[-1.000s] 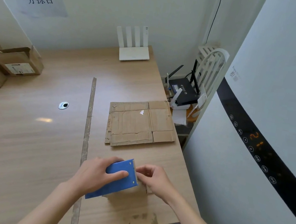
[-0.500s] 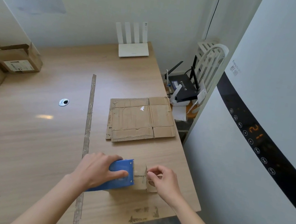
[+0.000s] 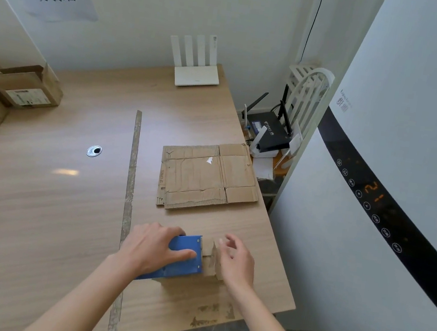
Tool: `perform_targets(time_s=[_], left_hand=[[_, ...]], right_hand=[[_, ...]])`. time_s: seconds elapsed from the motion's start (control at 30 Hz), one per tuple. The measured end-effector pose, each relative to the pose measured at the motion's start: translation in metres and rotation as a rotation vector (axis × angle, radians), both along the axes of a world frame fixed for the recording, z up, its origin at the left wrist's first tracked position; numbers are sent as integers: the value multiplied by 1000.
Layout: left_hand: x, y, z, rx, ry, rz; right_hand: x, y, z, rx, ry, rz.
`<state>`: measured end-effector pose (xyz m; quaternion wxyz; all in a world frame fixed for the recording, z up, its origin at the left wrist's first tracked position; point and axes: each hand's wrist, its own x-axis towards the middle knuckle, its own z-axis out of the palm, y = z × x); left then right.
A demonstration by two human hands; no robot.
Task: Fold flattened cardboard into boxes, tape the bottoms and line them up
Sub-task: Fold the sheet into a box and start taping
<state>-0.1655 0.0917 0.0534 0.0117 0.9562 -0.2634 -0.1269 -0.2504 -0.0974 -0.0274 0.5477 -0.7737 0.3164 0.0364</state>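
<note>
- Left hand (image 3: 153, 248), low centre of the frame: fingers curled over the top of the blue tape dispenser (image 3: 181, 257), thumb laid along its near face; the grip is closed on the tool, which sits on top of the small box (image 3: 211, 261); forearm enters from the lower left, wrist roughly level.
- Right hand (image 3: 235, 259), just right of the dispenser: fingers bent loosely toward the box's right end, fingertips at or near the cardboard edge; whether it pinches tape or a flap cannot be told; it appears half open, steadying rather than gripping.
- Small box: mostly hidden beneath tool and hands, near the front edge of the table (image 3: 39, 211); only a strip of brown cardboard shows between the hands.
- Judgement, step in hand: taping the box's seam; to do it well, keep the dispenser pressed flat and draw it straight along the seam; the right hand should hold the flaps shut and the box from sliding; carry the tape over the end before cutting.
- Risk, judged: the box is light and near the table edge; an uneven pull may skew the tape.
- Flattened cardboard (image 3: 207, 176): centre right, well apart from the hands, lying flat, not yet folded.
- Finished boxes (image 3: 24, 87): left edge and upper left, in a rough group.
- White router (image 3: 196, 70): upper centre, against the wall.
</note>
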Motion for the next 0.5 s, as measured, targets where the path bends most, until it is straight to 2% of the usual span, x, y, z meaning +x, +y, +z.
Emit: perform_targets(time_s=[0.07, 0.17, 0.27, 0.5], left_hand=[[0, -1, 0, -6, -5, 0], [1, -2, 2, -38, 12, 31], [8, 9, 4, 28, 8, 3], [3, 102, -3, 65, 71, 156]], right_hand=[[4, 15, 0, 71, 13, 69], [4, 20, -7, 56, 18, 107], [3, 10, -7, 30, 33, 133], [0, 12, -11, -16, 26, 157]])
